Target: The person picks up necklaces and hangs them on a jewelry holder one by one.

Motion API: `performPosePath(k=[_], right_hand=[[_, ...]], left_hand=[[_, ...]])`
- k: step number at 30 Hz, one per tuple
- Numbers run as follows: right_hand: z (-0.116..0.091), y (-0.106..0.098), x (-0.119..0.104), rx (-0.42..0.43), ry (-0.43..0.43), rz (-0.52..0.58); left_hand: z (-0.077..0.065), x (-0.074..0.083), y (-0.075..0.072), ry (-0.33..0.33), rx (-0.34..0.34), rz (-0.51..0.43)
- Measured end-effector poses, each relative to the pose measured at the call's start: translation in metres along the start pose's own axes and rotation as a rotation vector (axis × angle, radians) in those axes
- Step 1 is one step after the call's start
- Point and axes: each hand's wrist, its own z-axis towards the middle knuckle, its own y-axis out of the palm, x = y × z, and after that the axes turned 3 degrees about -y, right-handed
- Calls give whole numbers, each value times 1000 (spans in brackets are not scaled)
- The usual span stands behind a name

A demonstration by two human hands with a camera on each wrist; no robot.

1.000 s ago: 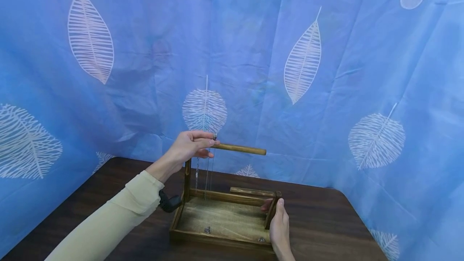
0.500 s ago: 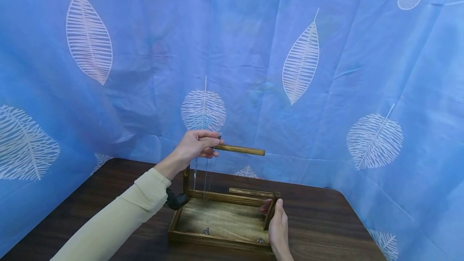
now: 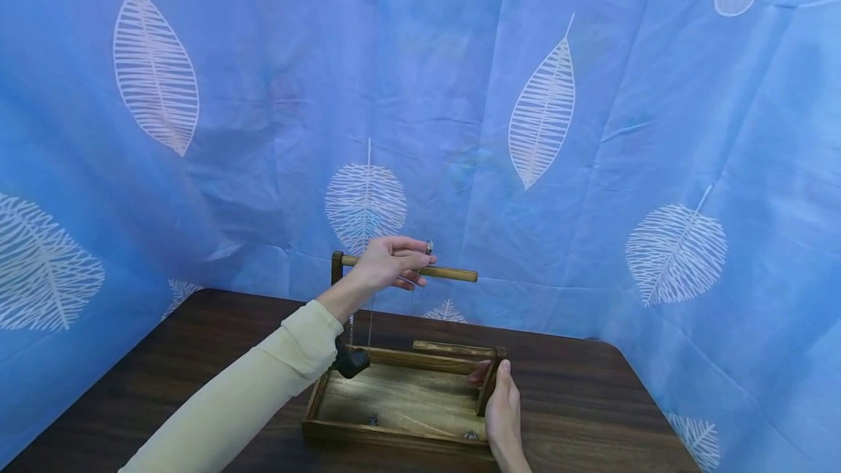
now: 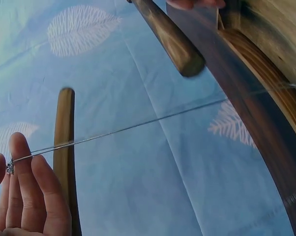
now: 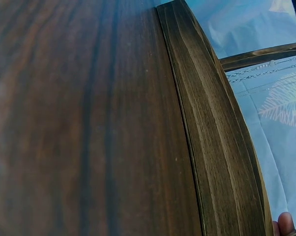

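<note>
My left hand (image 3: 394, 263) pinches a thin silver necklace at a small silver piece (image 3: 430, 247), right at the upper wooden bar (image 3: 453, 274) of a jewelry stand. In the left wrist view the thin necklace chain (image 4: 138, 126) runs taut from the fingertips past the bar's end. Two other chains hang near the left post (image 3: 337, 268): a chunkier silver chain (image 3: 351, 328) and a finer one (image 3: 371, 323). My right hand (image 3: 504, 411) grips the short right post (image 3: 489, 390) of the stand, thumb on the near side, fingers partly hidden behind.
The stand's base is a shallow wooden tray (image 3: 394, 435) holding two small silver pieces, one a silver cluster (image 3: 373, 420). A lower wooden bar (image 3: 453, 348) extends left from the short post. Dark wooden table (image 3: 578, 400) lies underneath; a blue leaf-print cloth (image 3: 447, 130) hangs behind.
My left hand has moved right along the upper bar with the necklace, uncovering the bar's left end and post top. My right hand keeps its grip on the short post.
</note>
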Motion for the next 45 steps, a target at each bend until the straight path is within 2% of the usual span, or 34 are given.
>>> performPosePath(k=[5, 11, 17, 30, 45], right_hand=[[1, -1, 1, -3, 10, 16], [-2, 1, 0, 2, 23, 7], [-3, 3, 1, 6, 29, 8], [-1, -1, 2, 14, 17, 14], [0, -1, 4, 14, 16, 34]], left_hand=[[10, 1, 24, 24, -47, 5], [22, -1, 54, 23, -66, 5], [29, -4, 74, 26, -81, -18], [35, 1, 89, 7, -22, -21], [42, 2, 93, -20, 0, -27]])
